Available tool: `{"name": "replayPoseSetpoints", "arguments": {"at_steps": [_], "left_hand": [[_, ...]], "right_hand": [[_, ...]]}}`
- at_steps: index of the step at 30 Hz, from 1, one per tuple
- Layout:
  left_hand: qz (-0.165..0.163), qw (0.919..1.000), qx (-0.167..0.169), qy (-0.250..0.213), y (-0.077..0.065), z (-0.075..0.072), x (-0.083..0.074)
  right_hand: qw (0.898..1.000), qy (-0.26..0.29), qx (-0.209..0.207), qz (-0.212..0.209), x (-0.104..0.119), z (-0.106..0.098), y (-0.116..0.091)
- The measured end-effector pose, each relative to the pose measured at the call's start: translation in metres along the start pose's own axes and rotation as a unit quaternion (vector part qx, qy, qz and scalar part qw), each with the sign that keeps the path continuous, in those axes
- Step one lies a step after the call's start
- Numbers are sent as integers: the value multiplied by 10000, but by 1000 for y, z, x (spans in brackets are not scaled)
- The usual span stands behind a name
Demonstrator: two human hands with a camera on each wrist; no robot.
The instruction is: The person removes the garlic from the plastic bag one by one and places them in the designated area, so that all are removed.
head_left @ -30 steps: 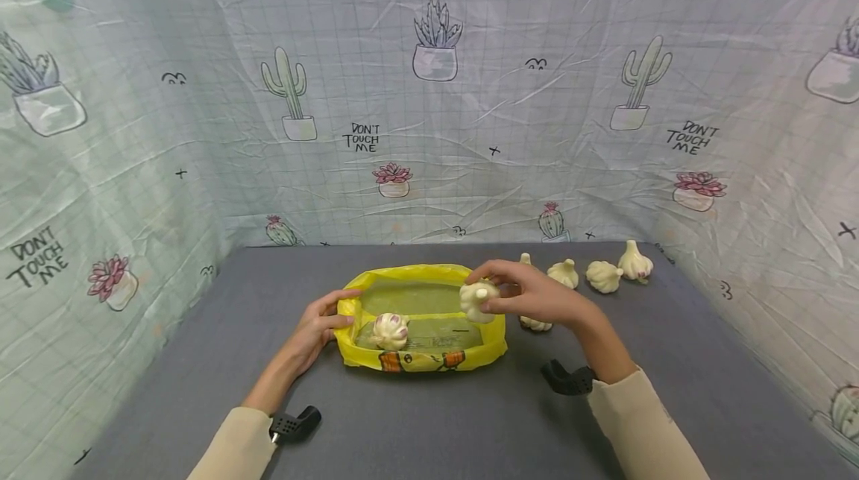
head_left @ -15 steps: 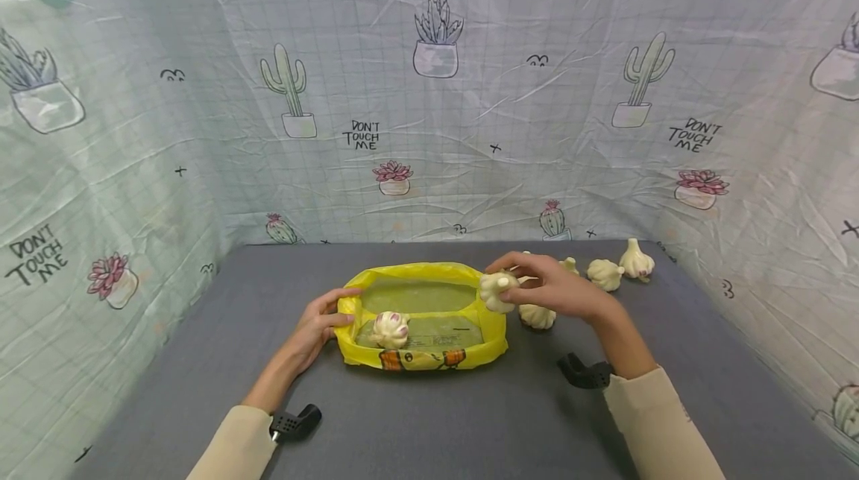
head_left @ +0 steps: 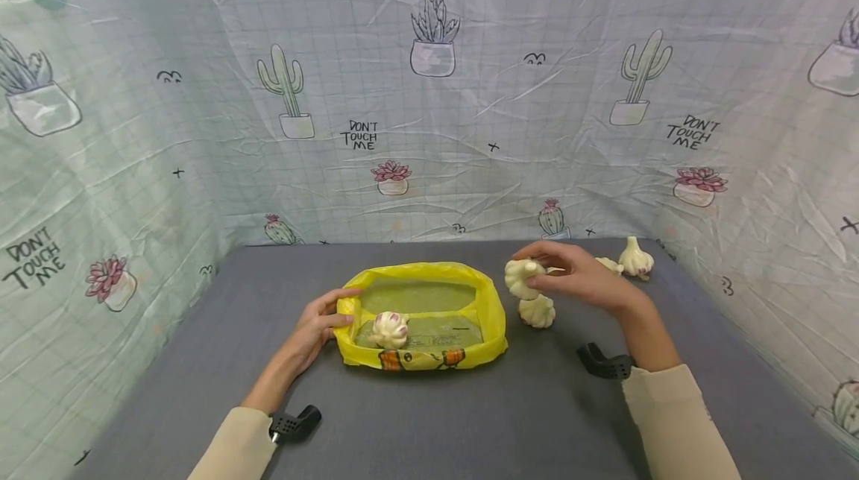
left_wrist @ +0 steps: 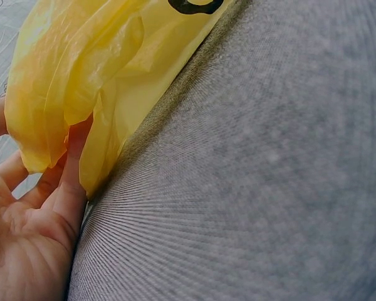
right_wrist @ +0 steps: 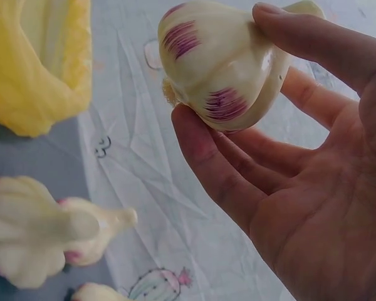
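Observation:
My left hand [head_left: 312, 331] pinches the left edge of an open yellow plastic bag [head_left: 423, 361], its rim rolled out wide. In the left wrist view, fingers press against the crinkled yellow plastic. One garlic bulb [head_left: 391, 330] with purple streaks lies inside the bag, toward the left. Right of the bag, my right hand [head_left: 577, 279] holds another garlic bulb [head_left: 520, 279] raised between thumb and fingers. The right wrist view shows the purple marks on this held bulb [right_wrist: 219, 66]. Just below it in the head view, a garlic bulb [head_left: 537, 311] rests on the table.
Farther back on the grey table [head_left: 429, 420], a garlic bulb [head_left: 635, 258] stands near the right rear corner. Beside it another garlic bulb [head_left: 611, 265] is partly hidden behind my right hand. A cactus-printed curtain [head_left: 429, 130] encloses the back and sides.
My right hand has moved right with the garlic bulb, from over the bag's right end to beyond its rim. The left hand, the bag and the bulb inside have stayed put.

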State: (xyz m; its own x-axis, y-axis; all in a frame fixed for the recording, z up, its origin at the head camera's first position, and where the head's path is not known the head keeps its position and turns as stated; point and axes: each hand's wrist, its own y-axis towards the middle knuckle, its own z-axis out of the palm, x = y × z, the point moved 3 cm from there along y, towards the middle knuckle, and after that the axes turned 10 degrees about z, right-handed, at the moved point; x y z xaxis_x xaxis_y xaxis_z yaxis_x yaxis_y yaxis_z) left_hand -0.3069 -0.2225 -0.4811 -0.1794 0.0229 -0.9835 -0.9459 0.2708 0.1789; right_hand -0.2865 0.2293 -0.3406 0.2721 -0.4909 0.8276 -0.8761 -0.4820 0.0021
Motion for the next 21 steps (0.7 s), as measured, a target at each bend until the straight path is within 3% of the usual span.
{"name": "replayPoseSetpoints", "arguments": {"at_steps": [11,21], "left_hand": [[13,10000,-21,-20,1,-1,1],[81,9999,42,-68,1,-1,2]], "right_hand": [[9995,28,-194,229,-21,-20,-7],[9974,-456,-497,245,-38,-35,-15]]}}
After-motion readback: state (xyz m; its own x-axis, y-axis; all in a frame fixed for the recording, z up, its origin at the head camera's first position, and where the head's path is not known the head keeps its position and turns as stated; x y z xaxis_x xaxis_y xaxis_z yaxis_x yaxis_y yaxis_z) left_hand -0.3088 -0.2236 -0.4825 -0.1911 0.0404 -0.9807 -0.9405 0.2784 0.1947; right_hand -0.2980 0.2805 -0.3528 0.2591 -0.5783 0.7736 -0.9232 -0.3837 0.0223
